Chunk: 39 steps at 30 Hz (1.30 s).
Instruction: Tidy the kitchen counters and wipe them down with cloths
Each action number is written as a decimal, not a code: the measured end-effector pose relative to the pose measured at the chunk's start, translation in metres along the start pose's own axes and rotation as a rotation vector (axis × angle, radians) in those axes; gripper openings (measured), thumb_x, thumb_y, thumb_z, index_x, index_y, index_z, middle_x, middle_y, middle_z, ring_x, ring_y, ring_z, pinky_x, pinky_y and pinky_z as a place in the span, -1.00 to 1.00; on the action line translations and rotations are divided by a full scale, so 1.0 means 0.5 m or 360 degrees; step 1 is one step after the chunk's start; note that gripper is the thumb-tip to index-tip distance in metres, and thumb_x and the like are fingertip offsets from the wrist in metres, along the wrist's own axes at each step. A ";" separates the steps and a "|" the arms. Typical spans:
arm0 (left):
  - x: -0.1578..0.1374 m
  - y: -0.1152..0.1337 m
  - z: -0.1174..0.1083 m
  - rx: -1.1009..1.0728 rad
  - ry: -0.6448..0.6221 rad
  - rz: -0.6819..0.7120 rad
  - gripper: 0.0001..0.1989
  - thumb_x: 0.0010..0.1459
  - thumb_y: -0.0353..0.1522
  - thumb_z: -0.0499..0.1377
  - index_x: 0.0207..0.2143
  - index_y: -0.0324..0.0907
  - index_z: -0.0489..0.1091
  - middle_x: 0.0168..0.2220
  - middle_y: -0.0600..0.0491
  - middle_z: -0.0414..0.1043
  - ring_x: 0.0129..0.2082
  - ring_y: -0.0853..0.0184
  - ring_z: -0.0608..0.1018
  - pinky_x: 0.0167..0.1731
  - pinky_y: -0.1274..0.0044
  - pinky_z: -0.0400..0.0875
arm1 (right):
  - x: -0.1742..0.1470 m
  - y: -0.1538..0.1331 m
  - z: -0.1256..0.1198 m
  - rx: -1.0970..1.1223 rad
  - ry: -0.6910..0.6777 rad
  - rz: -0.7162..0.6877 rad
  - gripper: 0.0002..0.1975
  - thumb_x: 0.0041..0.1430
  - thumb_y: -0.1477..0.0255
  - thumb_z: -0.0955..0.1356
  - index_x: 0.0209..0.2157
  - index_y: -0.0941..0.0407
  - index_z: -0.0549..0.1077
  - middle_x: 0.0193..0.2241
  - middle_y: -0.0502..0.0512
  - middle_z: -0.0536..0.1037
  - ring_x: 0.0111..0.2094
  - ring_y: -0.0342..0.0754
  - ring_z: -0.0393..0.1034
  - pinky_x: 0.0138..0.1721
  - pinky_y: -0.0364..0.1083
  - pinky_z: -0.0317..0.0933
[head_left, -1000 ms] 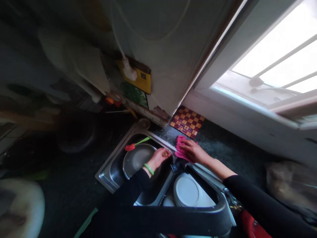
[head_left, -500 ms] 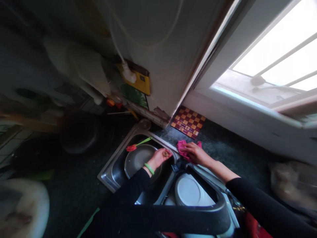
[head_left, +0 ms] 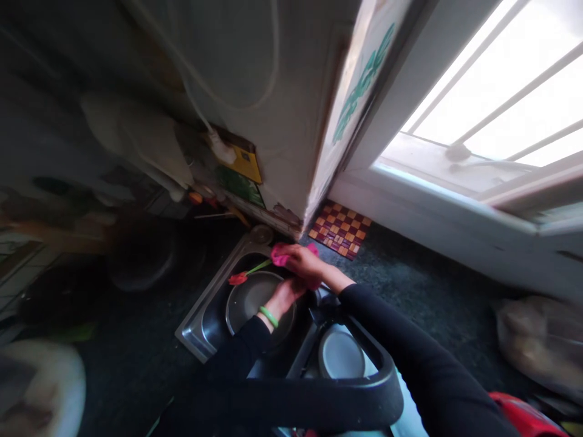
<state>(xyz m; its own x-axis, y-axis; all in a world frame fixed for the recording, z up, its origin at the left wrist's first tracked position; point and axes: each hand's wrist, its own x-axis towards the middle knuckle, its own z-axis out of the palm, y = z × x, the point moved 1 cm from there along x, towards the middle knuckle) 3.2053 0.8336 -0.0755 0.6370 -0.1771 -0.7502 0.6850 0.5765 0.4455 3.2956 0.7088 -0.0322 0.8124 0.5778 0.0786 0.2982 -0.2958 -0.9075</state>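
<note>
My right hand (head_left: 304, 262) is closed on a crumpled pink cloth (head_left: 280, 255) over the back edge of the sink (head_left: 195, 343). My left hand (head_left: 283, 295), with a green bangle on the wrist, is cupped just below it, above a round pan (head_left: 248, 297) in the basin. The left fingers are partly hidden behind the right hand and cloth; the small brownish bits seen in that palm earlier are out of sight. A brush-like tool with a red head (head_left: 237, 278) and green handle lies across the pan, its handle end behind the cloth.
A checkered mat (head_left: 341, 227) lies on the dark counter (head_left: 410, 267) by the window. Right of the basin, a dark curved frame (head_left: 387, 370) surrounds a pale round dish (head_left: 341, 355). A plastic bag (head_left: 537, 340) sits far right; a pale basin (head_left: 68, 376) is at left.
My right hand has moved left with the pink cloth, off the counter and over my left hand. The left hand stays over the sink. The view has shifted slightly.
</note>
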 end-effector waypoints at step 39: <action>-0.021 0.055 0.067 0.0122 0.0025 -0.0216 -0.80 0.25 -0.60 0.12 -0.41 -0.33 0.48 -0.48 -0.07 0.55 -0.42 0.34 0.60 -0.16 0.48 0.52 | -0.241 0.043 -0.108 -0.0649 -0.0101 0.0034 -0.62 0.16 0.62 0.34 -0.05 0.05 0.65 -0.04 0.21 0.64 -0.01 0.10 0.46 0.03 0.11 0.36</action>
<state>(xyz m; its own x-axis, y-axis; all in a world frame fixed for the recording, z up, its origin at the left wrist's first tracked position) 3.2292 0.8246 -0.0391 0.5314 -0.2367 -0.8134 0.7899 0.4853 0.3749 3.2312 0.5917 -0.0387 0.7918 0.6103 0.0243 0.4661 -0.5782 -0.6696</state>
